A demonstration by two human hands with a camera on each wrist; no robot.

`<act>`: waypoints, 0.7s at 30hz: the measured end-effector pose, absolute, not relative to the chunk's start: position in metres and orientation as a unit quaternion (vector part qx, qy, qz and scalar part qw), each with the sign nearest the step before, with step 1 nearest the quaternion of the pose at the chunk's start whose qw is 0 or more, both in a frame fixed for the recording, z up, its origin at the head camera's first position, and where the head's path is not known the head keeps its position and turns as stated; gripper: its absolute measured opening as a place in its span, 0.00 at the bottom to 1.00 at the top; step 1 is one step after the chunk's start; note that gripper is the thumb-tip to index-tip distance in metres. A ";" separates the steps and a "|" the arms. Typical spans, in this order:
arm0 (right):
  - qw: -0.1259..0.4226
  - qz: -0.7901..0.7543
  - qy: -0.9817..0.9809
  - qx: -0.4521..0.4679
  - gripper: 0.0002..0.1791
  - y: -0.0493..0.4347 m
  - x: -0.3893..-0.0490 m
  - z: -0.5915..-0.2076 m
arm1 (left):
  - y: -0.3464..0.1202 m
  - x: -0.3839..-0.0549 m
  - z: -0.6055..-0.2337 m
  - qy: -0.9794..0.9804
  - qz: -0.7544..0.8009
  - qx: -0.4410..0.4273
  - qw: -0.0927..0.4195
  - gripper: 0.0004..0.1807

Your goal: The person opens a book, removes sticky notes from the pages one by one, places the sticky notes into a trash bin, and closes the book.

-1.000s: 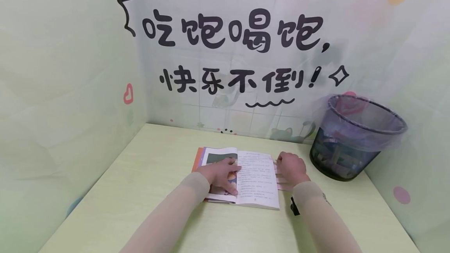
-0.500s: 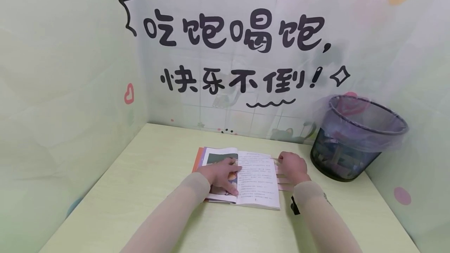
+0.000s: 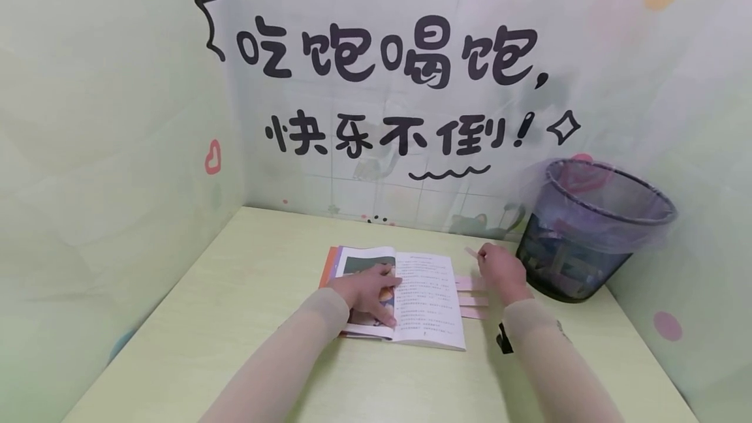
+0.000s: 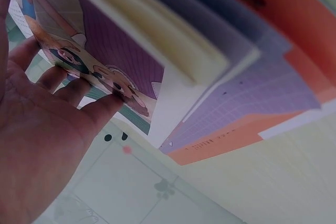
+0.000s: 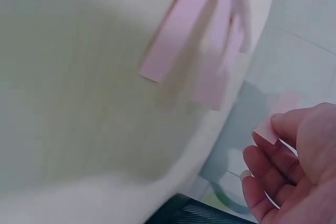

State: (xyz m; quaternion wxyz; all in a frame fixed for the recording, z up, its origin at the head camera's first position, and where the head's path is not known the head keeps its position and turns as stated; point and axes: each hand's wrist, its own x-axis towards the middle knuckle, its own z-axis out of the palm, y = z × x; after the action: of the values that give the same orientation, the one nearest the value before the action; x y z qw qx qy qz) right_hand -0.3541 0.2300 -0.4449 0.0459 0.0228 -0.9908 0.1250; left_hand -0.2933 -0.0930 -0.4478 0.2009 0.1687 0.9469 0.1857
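An open book (image 3: pixel 430 299) lies on the table, an illustrated page on the left and a text page on the right. My left hand (image 3: pixel 370 291) rests on the illustrated page, fingers spread; in the left wrist view, its fingertips touch a cartoon picture (image 4: pixel 113 80). Between thumb and fingers, my right hand (image 3: pixel 502 274) pinches a thin pink paper strip (image 5: pixel 266 132), held beyond the book's upper right side. Several more pink strips (image 3: pixel 473 301) stick out from the book's right edge, and they show enlarged in the right wrist view (image 5: pixel 176 35).
A dark mesh wastebasket (image 3: pixel 578 260) with a translucent purple liner stands at the table's back right, just beyond my right hand. Printed walls enclose the table (image 3: pixel 235 292) at the back and both sides.
My right hand has moved right and slightly up, drawing the pink strip away from the book's right edge. The left hand stays on the page.
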 end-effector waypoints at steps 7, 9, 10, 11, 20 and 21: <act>0.087 0.148 -0.984 0.047 0.15 0.234 -0.352 -0.398 | -0.095 -0.296 -0.451 0.946 0.187 0.175 0.198 0.55; 0.102 0.155 -0.981 0.052 0.16 0.235 -0.350 -0.379 | -0.095 -0.297 -0.453 0.946 0.187 0.172 0.199 0.55; 0.109 0.156 -0.980 0.055 0.16 0.236 -0.348 -0.369 | -0.095 -0.297 -0.453 0.947 0.188 0.169 0.200 0.56; 0.116 0.155 -0.979 0.058 0.17 0.237 -0.347 -0.360 | -0.096 -0.298 -0.454 0.947 0.188 0.167 0.201 0.56; 0.181 0.148 -0.971 0.058 0.21 0.266 -0.341 -0.282 | -0.095 -0.296 -0.452 0.945 0.197 0.165 0.203 0.56; 0.187 0.147 -0.970 0.054 0.21 0.272 -0.340 -0.277 | -0.095 -0.296 -0.451 0.945 0.196 0.165 0.203 0.56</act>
State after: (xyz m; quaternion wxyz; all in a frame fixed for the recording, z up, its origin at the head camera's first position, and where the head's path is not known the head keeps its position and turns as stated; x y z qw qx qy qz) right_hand -0.3401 0.2718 -0.2771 0.1865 0.0540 -0.9699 0.1472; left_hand -0.2956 -0.0953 -0.4512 0.2034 0.1652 0.9450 0.1959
